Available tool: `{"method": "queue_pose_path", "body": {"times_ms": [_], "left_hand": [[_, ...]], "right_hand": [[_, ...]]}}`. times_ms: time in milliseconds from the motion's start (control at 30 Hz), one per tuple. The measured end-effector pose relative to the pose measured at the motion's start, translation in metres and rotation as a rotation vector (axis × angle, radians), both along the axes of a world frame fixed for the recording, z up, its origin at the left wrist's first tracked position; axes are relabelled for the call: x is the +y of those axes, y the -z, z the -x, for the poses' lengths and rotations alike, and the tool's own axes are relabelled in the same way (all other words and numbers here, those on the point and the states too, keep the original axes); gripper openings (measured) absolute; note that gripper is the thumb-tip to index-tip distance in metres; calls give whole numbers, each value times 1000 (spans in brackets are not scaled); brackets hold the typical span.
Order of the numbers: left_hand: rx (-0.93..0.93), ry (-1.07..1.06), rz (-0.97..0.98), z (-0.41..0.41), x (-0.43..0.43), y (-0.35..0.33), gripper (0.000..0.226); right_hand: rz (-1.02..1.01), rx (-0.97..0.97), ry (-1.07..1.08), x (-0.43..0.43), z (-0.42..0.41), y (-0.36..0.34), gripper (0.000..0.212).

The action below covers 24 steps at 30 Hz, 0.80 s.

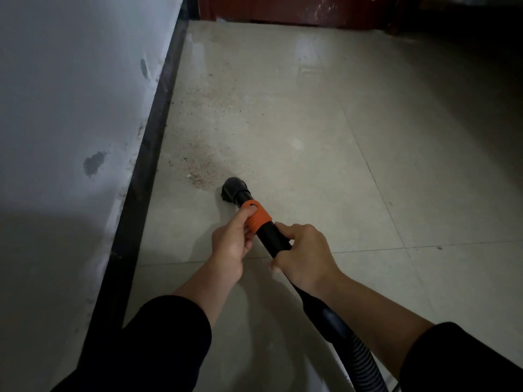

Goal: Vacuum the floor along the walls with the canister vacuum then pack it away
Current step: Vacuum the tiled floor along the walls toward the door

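Observation:
A black vacuum wand [273, 236] with an orange collar [257, 215] points down and away from me, its round black nozzle [235, 189] touching the tiled floor [325, 137]. My left hand [232, 239] grips the wand at the orange collar, thumb on top. Just behind it my right hand [304, 256] wraps round the black tube. The ribbed hose [359, 360] runs back to the lower right edge. A patch of pinkish grit and dust [198, 168] lies just ahead and left of the nozzle, near the wall. The canister is out of view.
A grey-white wall [70, 108] with a black skirting board [152, 154] runs along the left. A dark red wooden door or cabinet base [283, 9] closes off the far end. More faint dust [209, 97] lies further along the skirting. The right side is in shadow.

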<state>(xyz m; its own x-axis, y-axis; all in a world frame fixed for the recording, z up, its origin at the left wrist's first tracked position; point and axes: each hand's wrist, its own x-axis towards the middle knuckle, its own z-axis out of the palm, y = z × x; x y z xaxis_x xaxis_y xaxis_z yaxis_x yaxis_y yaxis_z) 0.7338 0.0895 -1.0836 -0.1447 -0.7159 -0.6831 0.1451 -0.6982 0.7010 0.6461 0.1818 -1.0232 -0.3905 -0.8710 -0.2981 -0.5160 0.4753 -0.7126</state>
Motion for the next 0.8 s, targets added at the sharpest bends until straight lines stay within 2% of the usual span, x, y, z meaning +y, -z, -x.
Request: {"method": "queue_pose_path", "body": {"times_ms": [133,467,800], "left_hand": [[11,13,-18,16,-5,-2,20],[46,67,-35,52,-10,-7,22],[50,97,-48,78,-22,-6,24]], "right_hand": [[-20,-4,21,-5,14,-2,59],[-68,50,58,-11,46,-6,41],[-118,73,76,-23,75,-12,43]]}}
